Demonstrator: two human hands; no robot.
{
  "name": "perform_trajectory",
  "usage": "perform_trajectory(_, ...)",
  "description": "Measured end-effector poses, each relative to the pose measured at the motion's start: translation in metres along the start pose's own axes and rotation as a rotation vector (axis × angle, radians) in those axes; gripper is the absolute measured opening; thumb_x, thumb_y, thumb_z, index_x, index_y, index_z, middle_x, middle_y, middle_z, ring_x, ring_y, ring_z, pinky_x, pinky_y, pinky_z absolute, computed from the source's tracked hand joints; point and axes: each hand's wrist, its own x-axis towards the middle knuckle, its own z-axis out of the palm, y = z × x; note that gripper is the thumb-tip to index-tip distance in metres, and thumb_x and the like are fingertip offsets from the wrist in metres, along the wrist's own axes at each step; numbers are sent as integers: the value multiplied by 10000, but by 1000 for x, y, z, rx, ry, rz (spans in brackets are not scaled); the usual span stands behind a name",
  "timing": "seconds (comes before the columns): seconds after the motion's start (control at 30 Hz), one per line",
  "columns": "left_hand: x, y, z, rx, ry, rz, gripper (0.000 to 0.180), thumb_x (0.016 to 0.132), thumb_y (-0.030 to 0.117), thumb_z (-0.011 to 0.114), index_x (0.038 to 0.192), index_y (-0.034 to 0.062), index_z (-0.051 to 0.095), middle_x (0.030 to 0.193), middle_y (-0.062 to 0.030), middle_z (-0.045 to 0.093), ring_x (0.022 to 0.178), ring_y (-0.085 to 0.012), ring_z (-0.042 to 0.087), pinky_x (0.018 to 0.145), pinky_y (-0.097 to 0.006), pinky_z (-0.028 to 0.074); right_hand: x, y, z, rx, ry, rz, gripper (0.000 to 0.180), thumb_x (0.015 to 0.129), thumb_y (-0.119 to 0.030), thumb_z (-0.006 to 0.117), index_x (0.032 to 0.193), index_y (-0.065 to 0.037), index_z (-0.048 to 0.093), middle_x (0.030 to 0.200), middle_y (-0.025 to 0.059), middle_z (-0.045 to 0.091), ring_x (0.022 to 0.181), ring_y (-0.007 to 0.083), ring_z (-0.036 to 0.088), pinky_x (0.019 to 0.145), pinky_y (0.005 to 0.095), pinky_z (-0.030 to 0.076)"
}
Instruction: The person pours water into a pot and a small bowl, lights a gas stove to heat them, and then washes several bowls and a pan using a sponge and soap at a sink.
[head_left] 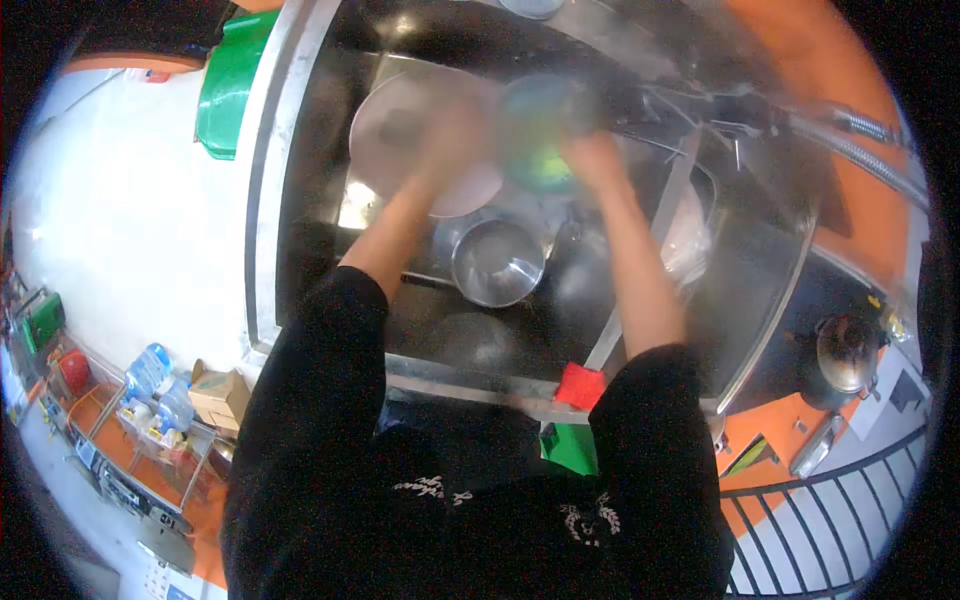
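Both my hands are over the metal sink [300,200], smeared by motion. My left hand [450,150] is at the right part of a large pale pinkish dish [375,165], its fingers too blurred to read. A dark, blurred patch shows on that dish. Beside it on the right is a round blue-green bowl or plate [530,115]. My right hand [593,158] looks closed at its right edge, near a dark blurred shape I cannot make out. Nearer to me, a shiny round metal bowl [498,263] sits in the sink.
A red cloth or sponge [580,386] lies on the sink's front rim. A metal divider [675,190] separates a right basin holding a clear plastic bag [688,240]. Flexible metal hoses [860,160] cross the upper right. A white counter [130,220] stands left, a lidded pot [842,360] right.
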Motion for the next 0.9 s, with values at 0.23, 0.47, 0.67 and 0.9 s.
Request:
perform_trajectory(0.23, -16, -15, -40, 105, -131, 83, 266, 750, 84, 635, 989, 29, 531, 878, -89, 622, 643, -164, 595, 474, -277, 489, -46, 32, 29, -37, 615, -120, 454, 814, -189, 584, 1207, -21, 432, 1116, 197, 546, 954, 382, 547, 850, 446, 418)
perform_trajectory(0.47, -50, -58, -70, 237, -137, 307, 243, 772, 86, 635, 987, 40, 531, 885, -60, 613, 620, -140, 583, 458, -270, 464, -80, 24, 39, 409, 34, -63, 498, 825, -107, 536, 1288, -41, 366, 1183, 215, 512, 1034, 333, 541, 878, 386, 421)
perform_trajectory(0.67, -60, -113, -88, 261, -122, 194, 280, 782, 94, 646, 1032, 37, 532, 961, -64, 607, 721, -154, 596, 550, -259, 484, -88, 6, 66, 168, -152, -10, 497, 815, -77, 499, 1291, -77, 355, 1178, 260, 491, 1057, 376, 520, 897, 403, 409)
perform_trajectory(0.9, -83, -144, -97, -415, -348, -316, 354, 876, 278, 517, 1118, 23, 547, 1075, -115, 589, 929, -240, 580, 777, -380, 474, -133, 28, 126, 182, -26, 31, 499, 795, -53, 512, 1271, -36, 361, 1175, 278, 486, 1102, 414, 472, 921, 432, 386)
